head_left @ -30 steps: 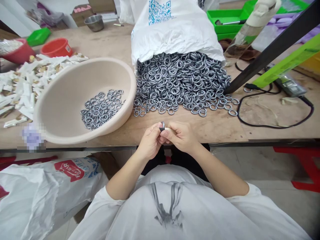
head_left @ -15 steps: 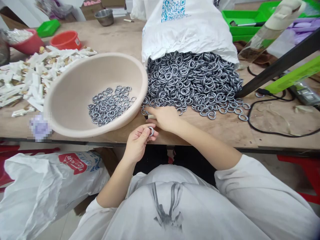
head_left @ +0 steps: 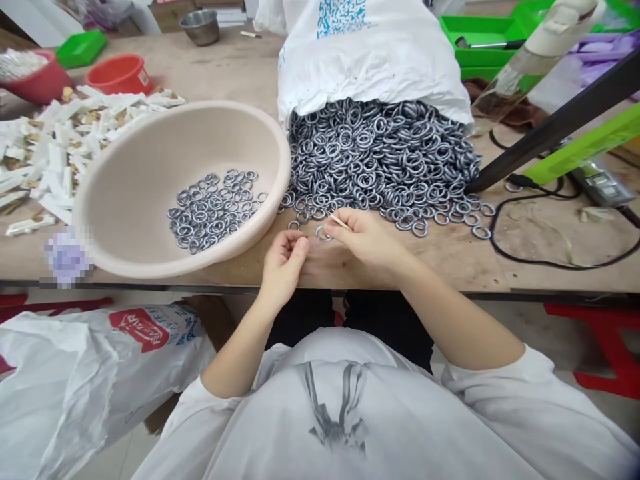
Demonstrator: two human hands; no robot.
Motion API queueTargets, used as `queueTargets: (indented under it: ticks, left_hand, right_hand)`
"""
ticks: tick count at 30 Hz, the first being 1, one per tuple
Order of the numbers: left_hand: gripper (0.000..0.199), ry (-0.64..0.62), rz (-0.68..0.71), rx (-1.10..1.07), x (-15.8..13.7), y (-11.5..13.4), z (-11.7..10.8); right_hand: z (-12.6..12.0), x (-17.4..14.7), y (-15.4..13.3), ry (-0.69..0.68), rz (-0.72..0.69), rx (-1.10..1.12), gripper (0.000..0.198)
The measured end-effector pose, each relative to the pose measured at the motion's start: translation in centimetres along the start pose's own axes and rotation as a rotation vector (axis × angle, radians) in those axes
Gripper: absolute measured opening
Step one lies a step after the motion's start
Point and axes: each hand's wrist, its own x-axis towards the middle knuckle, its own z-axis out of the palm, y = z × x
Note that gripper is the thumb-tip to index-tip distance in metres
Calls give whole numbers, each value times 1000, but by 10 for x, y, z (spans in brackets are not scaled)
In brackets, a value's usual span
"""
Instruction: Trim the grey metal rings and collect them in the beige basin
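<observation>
My right hand (head_left: 367, 239) pinches a thin pale stick (head_left: 341, 221) in front of a heap of grey metallic-looking rings (head_left: 370, 157). A blurred ring (head_left: 323, 233) shows just beside its fingertips; I cannot tell whether it lies on the table or is being touched. To the left, my left hand (head_left: 285, 263) is closed, fingers curled and thumb drawn in; whatever lies inside is hidden. A loose ring (head_left: 294, 226) lies by its fingertips. Close on the left stands a wide beige basin (head_left: 120, 207) with a smaller pile of rings (head_left: 215, 210) at its bottom.
A white sack (head_left: 370, 67) lies with its mouth over the heap. White strips (head_left: 55, 167) cover the table's left side, by a red bowl (head_left: 120, 75). On the right, a black bar (head_left: 550, 127) slants over a cable (head_left: 500, 257). A green tray (head_left: 480, 33) sits behind.
The ring that was between my left fingers no longer shows there. My right hand has moved right, away from the left hand, and the stick now shows more clearly. The view has shifted slightly.
</observation>
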Motion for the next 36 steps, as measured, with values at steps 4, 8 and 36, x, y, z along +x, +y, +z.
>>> queueTargets:
  ticks: [4, 8, 36]
  left_hand:
    - [30, -126, 203, 223, -6, -5, 15]
    - [38, -90, 58, 1, -14, -10, 26]
    - [48, -274, -203, -355, -31, 10, 21]
  right_hand:
    - [16, -18, -5, -10, 16, 495, 42]
    - [32, -27, -1, 85, -3, 581, 49]
    - [12, -13, 26, 171, 32, -509, 35]
